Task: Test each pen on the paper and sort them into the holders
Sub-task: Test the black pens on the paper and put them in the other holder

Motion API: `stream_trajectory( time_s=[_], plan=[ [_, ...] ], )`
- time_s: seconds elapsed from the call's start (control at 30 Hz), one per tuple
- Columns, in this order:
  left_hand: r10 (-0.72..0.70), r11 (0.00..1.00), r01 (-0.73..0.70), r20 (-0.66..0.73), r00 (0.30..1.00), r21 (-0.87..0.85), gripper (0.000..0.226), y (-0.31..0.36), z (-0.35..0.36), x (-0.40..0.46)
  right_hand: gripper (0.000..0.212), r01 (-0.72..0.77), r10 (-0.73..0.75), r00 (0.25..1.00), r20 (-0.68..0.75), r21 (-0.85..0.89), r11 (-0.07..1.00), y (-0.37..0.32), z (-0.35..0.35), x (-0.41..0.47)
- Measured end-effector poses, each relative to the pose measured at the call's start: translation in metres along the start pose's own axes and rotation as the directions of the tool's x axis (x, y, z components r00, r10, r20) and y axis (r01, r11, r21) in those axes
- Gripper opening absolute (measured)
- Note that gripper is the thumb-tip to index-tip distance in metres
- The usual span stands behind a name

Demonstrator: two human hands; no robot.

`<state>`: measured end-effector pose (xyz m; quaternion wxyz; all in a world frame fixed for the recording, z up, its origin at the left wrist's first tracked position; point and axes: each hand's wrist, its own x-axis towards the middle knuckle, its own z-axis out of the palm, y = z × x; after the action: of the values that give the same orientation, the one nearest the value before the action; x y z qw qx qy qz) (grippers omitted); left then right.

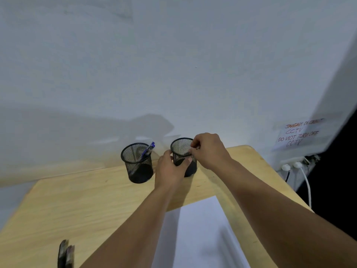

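Note:
Two black mesh holders stand at the far side of the wooden table. The left holder [137, 163] has a blue pen [147, 150] leaning in it. My left hand [170, 167] grips the side of the right holder [182, 151]. My right hand [209, 149] is over that holder's rim, fingers pinched on a thin pen [195, 147] whose lower end reaches into the holder; the pen is blurred. White paper [201, 233] lies near the front, between my forearms. Dark pens [65, 254] lie at the front left edge.
The wooden table [77, 206] stands against a white wall. At the right, a handwritten note [299, 135] hangs on the wall above plugs with a white cable [307, 186].

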<state>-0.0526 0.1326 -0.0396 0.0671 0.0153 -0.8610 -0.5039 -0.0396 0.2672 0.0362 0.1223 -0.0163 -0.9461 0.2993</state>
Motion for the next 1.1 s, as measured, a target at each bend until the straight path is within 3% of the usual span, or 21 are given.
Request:
stream_trajectory(
  time_s=[0.17, 0.27, 0.4, 0.53, 0.67, 0.77, 0.87, 1.1],
  plan=[
    [-0.02, 1.0, 0.02, 0.025, 0.999, 0.004, 0.068, -0.002, -0.007, -0.01, 0.034, 0.045, -0.044, 0.998, -0.035, 0.027, 0.999, 0.006, 0.002, -0.006],
    [-0.045, 0.999, 0.046, 0.056, 0.997, -0.008, 0.061, -0.002, -0.02, -0.033, 0.027, 0.13, -0.164, 0.954, -0.253, -0.145, 0.981, 0.008, 0.004, -0.028],
    [-0.015, 0.999, 0.019, 0.112, 0.994, -0.033, 0.04, -0.019, -0.055, -0.077, 0.023, 0.207, -0.222, 0.911, -0.349, -0.08, 0.975, 0.005, 0.019, -0.062],
    [0.047, 0.992, -0.059, 0.107, 0.993, 0.11, 0.027, -0.038, -0.106, -0.11, 0.02, 0.263, -0.241, 0.942, -0.232, 0.07, 0.962, -0.014, 0.043, -0.099],
    [0.048, 0.962, -0.064, 0.066, 0.997, 0.267, 0.022, -0.066, -0.161, -0.126, 0.013, 0.154, -0.168, 0.985, 0.039, 0.229, 0.961, -0.049, 0.076, -0.138],
    [0.07, 0.894, -0.097, 0.076, 0.995, 0.437, 0.033, -0.088, -0.201, -0.13, 0.003, 0.102, -0.166, 0.953, 0.251, 0.251, 0.963, -0.079, 0.1, -0.167],
    [0.062, 0.836, -0.1, 0.089, 0.994, 0.54, 0.044, -0.105, -0.232, -0.131, 0.011, 0.115, -0.2, 0.89, 0.411, 0.222, 0.968, -0.106, 0.119, -0.192],
    [0.019, 0.712, -0.23, 0.31, 0.951, 0.663, 0.044, -0.119, -0.259, -0.13, 0.036, 0.216, -0.239, 0.853, 0.464, 0.102, 0.971, -0.149, 0.144, -0.223]
  ],
)
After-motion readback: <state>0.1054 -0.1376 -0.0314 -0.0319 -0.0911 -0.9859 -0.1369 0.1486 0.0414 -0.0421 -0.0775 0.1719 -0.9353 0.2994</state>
